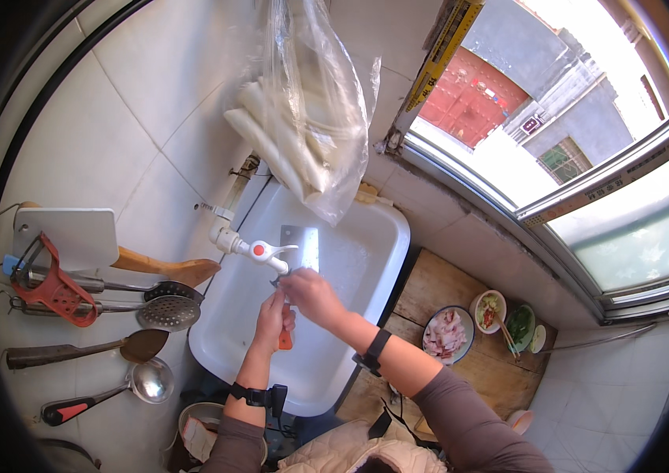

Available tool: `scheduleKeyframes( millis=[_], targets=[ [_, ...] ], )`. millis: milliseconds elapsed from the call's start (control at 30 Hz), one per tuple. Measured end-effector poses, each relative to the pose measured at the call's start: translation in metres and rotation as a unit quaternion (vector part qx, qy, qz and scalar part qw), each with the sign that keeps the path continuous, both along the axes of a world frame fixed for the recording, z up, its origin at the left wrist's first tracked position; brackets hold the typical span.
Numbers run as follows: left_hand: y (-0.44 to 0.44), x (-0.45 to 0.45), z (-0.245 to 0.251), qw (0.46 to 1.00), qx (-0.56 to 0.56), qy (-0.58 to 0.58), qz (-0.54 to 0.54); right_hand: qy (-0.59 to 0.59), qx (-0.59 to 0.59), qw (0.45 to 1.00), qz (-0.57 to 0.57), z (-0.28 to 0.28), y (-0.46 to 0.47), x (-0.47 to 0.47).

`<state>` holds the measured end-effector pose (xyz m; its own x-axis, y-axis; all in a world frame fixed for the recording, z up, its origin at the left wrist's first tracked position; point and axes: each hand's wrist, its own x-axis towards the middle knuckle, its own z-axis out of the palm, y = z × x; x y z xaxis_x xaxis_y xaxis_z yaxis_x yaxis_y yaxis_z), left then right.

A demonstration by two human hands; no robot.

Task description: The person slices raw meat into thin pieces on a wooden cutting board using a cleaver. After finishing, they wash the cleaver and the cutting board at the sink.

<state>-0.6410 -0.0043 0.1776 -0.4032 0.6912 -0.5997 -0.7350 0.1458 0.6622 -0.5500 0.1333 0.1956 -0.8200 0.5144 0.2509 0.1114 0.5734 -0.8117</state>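
Observation:
My left hand (273,322) is wrapped around the orange-red handle (285,339) of a cleaver over the sink. The cleaver's broad metal blade (300,242) points away from me, beneath the tap's spout. My right hand (307,294) is curled against the blade's near end, just below the spout, and covers part of the cleaver. A small dark item (276,282) shows at its fingertips; what it is cannot be made out. The white plastic tap (260,251) has a lever with a red dot. Whether water runs is unclear. Below both hands lies the white sink basin (334,349).
A clear bag of pale rolls (310,130) hangs over the sink's far end. Ladles, skimmers and a red peeler (59,290) hang on the left wall. To the right, a wooden board (429,284) holds a bowl of cut meat (446,335) and smaller bowls, below a window.

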Motion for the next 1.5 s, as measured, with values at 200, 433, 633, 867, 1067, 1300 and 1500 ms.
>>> scheduleKeyframes(
  millis=[200, 433, 633, 867, 1067, 1300, 1500],
  targets=[
    [0.003, -0.016, -0.013, 0.940, -0.013, 0.337, -0.044, -0.073, -0.038, 0.994, -0.065, 0.001, 0.003, 0.043],
    [0.001, -0.011, 0.007, 0.630, -0.165, 0.742, -0.160, 0.075, 0.061, 0.990, -0.103, 0.034, 0.003, 0.026],
    [-0.005, -0.006, 0.012, 0.607, -0.185, 0.768, -0.088, -0.062, 0.147, 0.984, -0.082, 0.013, 0.017, 0.000],
    [-0.002, 0.002, 0.020, 0.620, -0.221, 0.745, -0.104, -0.155, 0.061, 0.986, 0.013, -0.003, -0.003, -0.015],
    [-0.005, 0.000, 0.034, 0.651, -0.307, 0.681, -0.135, -0.147, 0.205, 0.967, -0.044, -0.006, 0.012, -0.017],
    [0.000, 0.003, 0.031, 0.657, -0.285, 0.682, -0.145, -0.130, 0.206, 0.970, 0.010, -0.010, -0.009, -0.018],
    [0.004, 0.003, 0.016, 0.688, -0.298, 0.646, -0.145, -0.211, 0.235, 0.947, -0.051, 0.010, 0.029, -0.015]
  ],
)
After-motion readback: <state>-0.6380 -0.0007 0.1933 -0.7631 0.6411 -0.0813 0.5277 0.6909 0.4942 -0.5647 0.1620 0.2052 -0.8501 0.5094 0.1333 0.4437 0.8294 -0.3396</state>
